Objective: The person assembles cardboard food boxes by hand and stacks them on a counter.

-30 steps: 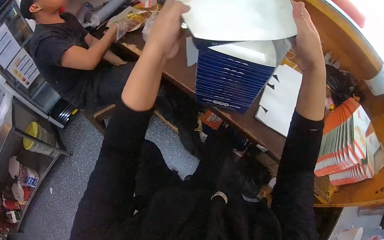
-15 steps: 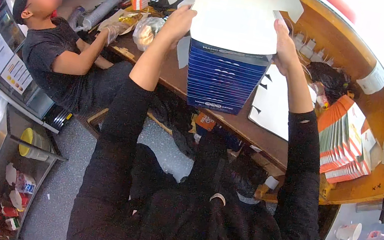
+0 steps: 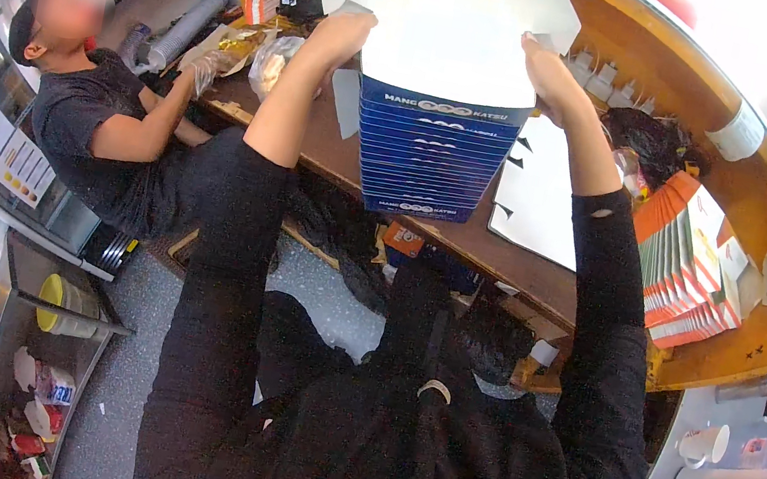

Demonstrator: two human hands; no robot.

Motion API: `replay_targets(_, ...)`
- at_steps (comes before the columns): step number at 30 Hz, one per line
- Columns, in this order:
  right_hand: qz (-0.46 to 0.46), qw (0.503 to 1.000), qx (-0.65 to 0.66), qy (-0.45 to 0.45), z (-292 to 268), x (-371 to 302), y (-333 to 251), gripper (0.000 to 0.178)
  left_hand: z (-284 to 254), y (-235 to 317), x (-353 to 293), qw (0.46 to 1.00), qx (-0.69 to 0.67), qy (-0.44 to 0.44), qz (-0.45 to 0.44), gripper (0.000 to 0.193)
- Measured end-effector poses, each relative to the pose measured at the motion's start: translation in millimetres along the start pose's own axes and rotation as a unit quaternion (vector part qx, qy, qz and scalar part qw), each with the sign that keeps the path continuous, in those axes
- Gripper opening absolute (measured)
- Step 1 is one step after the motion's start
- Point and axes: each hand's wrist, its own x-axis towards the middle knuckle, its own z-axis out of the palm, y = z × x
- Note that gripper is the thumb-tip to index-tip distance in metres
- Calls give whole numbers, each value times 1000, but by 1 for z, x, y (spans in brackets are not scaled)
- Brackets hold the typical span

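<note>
A tall stack of nested blue cardboard boxes [image 3: 432, 167] stands on the brown counter in front of me. The top box [image 3: 454, 28] is white inside, with its far panel spread wide. My left hand [image 3: 345, 34] is closed on the left corner flap of this top box. On the opposite corner, my right hand [image 3: 547, 76] is closed too, with its fingertips partly hidden by the flap. Flat white box blanks [image 3: 542, 200] with dark notches along one edge lie on the counter to the right of the stack.
Orange, white and green folded cartons [image 3: 688, 270] stand at the right inside a wooden ledge [image 3: 738, 365]. On the left, a co-worker [image 3: 110, 118] in dark clothes handles food wrapping at the counter. Plugs and chargers [image 3: 605, 79] line the back. A metal shelf [image 3: 13, 299] stands lower left.
The top box has dropped slightly toward the stack and shifted a little left in view, with both hands moving along. Its front edge now sits level with the nested boxes.
</note>
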Motion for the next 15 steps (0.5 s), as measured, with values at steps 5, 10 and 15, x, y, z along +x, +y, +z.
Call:
replay_targets(5,-11,992,-119,28,1,8,-3,50,-6,5,6,999,24,3,-45,45)
replay_targets(10,-15,988,-154,-5,4,14,-10,49,-13,12,3,994,72,-3,-77,39)
replay_targets(15,11,997,-75,-4,6,5,-15,44,-7,29,-9,994,62,-21,-92,38)
